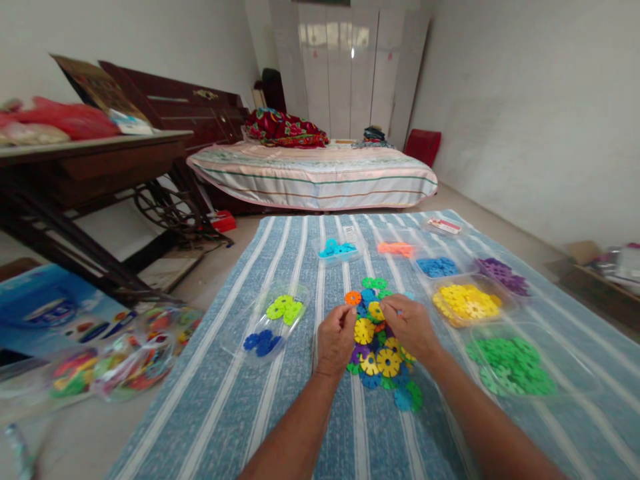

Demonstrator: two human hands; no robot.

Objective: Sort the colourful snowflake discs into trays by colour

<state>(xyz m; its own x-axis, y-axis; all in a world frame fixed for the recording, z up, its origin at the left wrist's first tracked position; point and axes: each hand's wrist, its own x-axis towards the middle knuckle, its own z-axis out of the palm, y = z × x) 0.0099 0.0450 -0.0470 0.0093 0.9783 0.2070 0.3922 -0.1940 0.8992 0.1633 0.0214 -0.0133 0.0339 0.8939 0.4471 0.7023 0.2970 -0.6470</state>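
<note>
A heap of mixed coloured snowflake-shaped plastic discs (379, 347) lies in the middle of a blue striped cloth (280, 427). My left hand (336, 339) rests at the heap's left edge, fingers curled beside a yellow disc (364, 331). My right hand (411, 328) sits on the heap's upper right, fingertips pinched on the discs; whether it holds one I cannot tell. An orange disc (353, 298) lies just beyond my left hand.
Clear trays ring the heap: lime and blue discs (270, 320) left, cyan (336, 249), orange (396, 249), blue (438, 267), purple (503, 275), yellow (466, 303), green (510, 363). A bag of mixed discs (125, 360) lies on the floor left. A bed (313, 175) stands beyond.
</note>
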